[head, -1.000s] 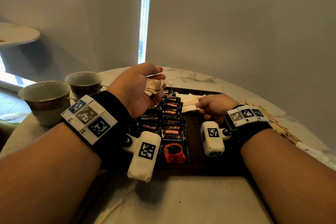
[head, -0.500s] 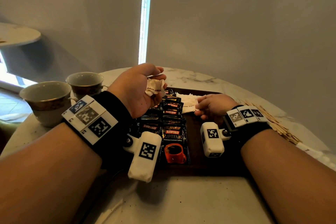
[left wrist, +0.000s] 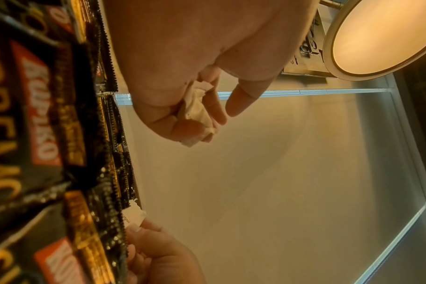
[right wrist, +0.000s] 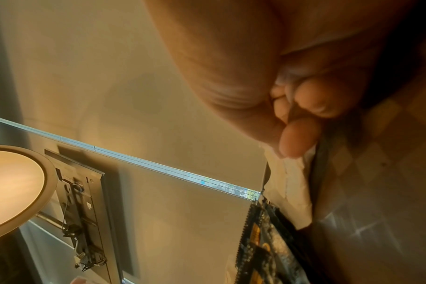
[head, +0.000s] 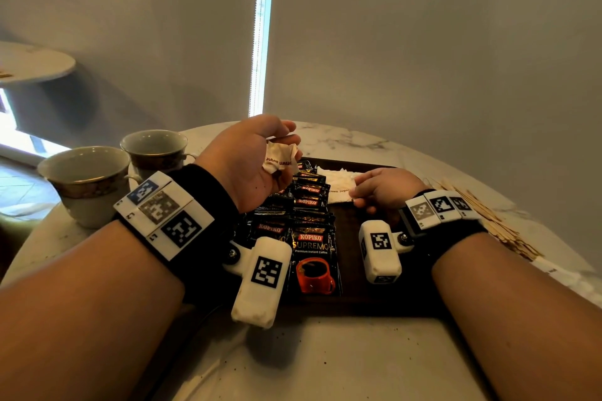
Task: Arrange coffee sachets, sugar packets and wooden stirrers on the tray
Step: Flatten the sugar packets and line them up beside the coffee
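Note:
A dark wooden tray (head: 350,231) lies on the marble table with a row of black Kopiko coffee sachets (head: 312,239) overlapping down its left side. My left hand (head: 260,159) is raised over the sachets, palm up, holding a crumpled brown sugar packet (head: 280,158) (left wrist: 195,107) in its curled fingers. White sugar packets (head: 337,184) lie on the tray's far middle. My right hand (head: 379,189) rests there, thumb and fingers pinching the edge of one packet (right wrist: 289,173). Wooden stirrers (head: 488,221) lie in a heap off the tray to the right.
Two gold-rimmed teacups (head: 88,182) (head: 156,148) stand on the table at the left, close to my left forearm. A wall rises just behind the round table (head: 342,140). A second small round table (head: 32,62) stands at far left.
Both hands stay almost still. The right hand's fingers have shifted slightly on the white packets on the tray; the left hand still holds the crumpled packet.

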`<state>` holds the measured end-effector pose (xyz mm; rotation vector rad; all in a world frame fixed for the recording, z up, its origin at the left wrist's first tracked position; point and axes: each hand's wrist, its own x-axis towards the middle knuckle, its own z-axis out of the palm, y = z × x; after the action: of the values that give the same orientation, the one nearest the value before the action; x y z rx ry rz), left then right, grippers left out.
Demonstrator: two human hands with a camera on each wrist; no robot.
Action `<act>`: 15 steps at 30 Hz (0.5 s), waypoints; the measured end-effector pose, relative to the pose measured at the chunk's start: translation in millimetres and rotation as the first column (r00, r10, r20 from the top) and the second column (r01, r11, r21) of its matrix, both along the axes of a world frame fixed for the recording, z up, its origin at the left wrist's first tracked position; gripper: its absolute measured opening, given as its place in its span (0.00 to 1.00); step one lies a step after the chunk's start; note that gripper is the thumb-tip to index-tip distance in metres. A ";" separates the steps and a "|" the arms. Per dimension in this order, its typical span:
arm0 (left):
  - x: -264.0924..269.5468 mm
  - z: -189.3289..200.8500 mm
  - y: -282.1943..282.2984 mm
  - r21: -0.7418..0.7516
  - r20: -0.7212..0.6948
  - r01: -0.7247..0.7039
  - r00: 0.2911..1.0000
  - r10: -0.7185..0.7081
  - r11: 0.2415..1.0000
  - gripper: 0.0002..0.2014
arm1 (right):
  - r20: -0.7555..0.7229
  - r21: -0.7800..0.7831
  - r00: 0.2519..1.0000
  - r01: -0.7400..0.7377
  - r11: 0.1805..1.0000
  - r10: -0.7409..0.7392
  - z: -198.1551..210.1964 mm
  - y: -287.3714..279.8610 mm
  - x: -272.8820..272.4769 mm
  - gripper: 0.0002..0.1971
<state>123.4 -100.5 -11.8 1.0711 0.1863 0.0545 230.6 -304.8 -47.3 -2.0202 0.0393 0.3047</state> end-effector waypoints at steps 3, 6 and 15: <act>-1.0 0.7 -1.1 0.001 0.002 0.002 1.000 -0.002 1.000 0.08 | 0.002 0.019 1.000 0.014 1.000 -0.014 -0.4 -0.3 -0.3 0.09; -1.4 0.5 -1.5 0.007 0.009 -0.002 1.000 0.002 1.000 0.09 | -0.009 0.025 1.000 0.031 0.999 -0.030 -1.2 0.7 -0.3 0.08; -2.6 0.4 -2.9 -0.003 0.022 -0.026 0.999 0.026 1.000 0.12 | 0.001 0.021 0.999 0.036 0.999 -0.036 -1.2 -0.3 0.4 0.09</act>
<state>120.8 -103.4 -11.4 1.0649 0.1798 0.0892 231.1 -305.0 -48.6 -1.9963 0.0706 0.2798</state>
